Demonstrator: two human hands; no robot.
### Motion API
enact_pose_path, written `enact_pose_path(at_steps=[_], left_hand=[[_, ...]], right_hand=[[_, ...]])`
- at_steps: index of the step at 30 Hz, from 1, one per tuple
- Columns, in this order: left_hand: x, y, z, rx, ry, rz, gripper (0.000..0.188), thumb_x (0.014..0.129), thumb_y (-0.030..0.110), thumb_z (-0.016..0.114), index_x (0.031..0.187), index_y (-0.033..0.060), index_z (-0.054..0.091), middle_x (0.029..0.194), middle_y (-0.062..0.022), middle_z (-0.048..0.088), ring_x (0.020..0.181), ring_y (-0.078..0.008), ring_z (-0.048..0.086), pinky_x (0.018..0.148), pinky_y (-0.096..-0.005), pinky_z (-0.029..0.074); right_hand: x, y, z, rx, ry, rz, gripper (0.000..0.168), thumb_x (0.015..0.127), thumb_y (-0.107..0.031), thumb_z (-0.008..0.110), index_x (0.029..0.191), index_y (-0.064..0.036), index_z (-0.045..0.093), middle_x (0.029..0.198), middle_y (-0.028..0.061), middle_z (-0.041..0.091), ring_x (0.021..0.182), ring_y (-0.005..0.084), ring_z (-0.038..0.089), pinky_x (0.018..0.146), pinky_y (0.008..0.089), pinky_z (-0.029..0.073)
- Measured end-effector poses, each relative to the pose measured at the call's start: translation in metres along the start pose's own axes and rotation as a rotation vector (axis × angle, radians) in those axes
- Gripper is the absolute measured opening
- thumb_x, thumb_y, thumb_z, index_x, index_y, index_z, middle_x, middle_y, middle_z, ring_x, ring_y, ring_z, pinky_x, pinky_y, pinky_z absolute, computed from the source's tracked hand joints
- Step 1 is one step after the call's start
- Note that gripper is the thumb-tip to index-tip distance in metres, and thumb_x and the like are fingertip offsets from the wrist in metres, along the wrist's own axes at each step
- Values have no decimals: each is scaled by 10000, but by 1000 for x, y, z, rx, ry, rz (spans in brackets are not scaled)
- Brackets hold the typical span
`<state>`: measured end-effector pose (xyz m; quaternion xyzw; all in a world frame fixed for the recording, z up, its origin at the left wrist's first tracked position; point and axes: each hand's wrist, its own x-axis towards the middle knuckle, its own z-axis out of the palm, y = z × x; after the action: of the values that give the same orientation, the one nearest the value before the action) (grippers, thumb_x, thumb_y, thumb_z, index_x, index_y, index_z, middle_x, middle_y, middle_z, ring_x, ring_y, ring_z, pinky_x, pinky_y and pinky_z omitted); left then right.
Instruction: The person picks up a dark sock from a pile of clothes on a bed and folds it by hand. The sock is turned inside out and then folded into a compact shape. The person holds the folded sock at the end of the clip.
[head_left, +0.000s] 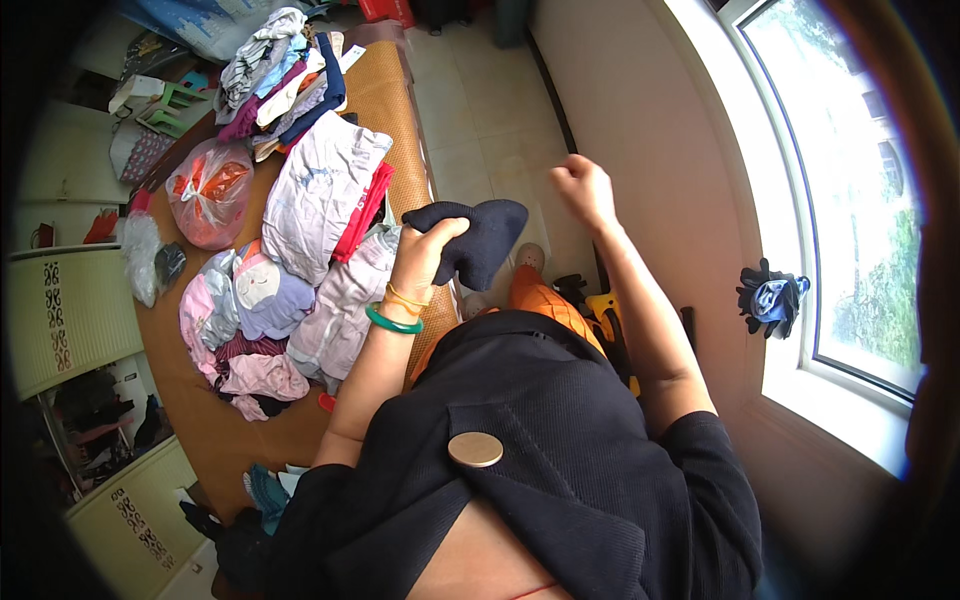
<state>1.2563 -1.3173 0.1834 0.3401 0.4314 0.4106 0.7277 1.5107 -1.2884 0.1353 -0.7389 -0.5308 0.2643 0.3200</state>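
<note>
My left hand (424, 259), with a green bangle at its wrist, grips a folded dark navy cloth item (484, 240) in front of my body. My right hand (581, 187) is raised by the wall in a closed fist; no object shows in it. Just left of my left hand, a white printed garment (319, 180) and a red folded garment (364, 214) lie on the woven mat (379, 90). Beyond them rises a stack of folded clothes (281, 82). A loose heap of pink and grey clothes (259, 371) lies nearer to me, with a lilac item bearing a face print (262, 289) on it.
A tied clear plastic bag with red contents (210, 195) sits at the far side of the mat, near clear plastic wrapping (141, 247). Cabinets (75, 315) stand at the left. To the right are a wall (637, 112) and a window (862, 187).
</note>
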Motion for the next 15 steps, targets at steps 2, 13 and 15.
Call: enact_pose_path(at_steps=[2, 13, 15], left_hand=[[0, 0, 0, -125, 28, -86, 145, 852, 105, 600, 921, -7, 660, 860, -59, 670, 779, -147, 643, 705, -262, 521], [5, -13, -11, -368, -21, -271, 186, 884, 112, 564, 1026, 7, 622, 985, -77, 660, 910, -179, 645, 799, -298, 534], [3, -21, -19, -174, -109, -107, 179, 863, 62, 530, 1012, 16, 618, 1005, -72, 653, 913, -185, 637, 808, -320, 531]], right_hand=[[3, 13, -7, 348, -107, 273, 282, 894, -322, 590, 819, -51, 601, 601, 49, 581, 538, 147, 582, 527, 298, 490], [-81, -34, 21, 1204, -671, 461, 390, 927, -288, 609, 1242, -65, 552, 1120, 31, 619, 967, 116, 582, 863, 264, 463], [-84, -36, 22, 1209, -599, 380, 349, 912, -157, 599, 1240, -53, 543, 1122, 38, 615, 1012, 127, 584, 880, 270, 469]])
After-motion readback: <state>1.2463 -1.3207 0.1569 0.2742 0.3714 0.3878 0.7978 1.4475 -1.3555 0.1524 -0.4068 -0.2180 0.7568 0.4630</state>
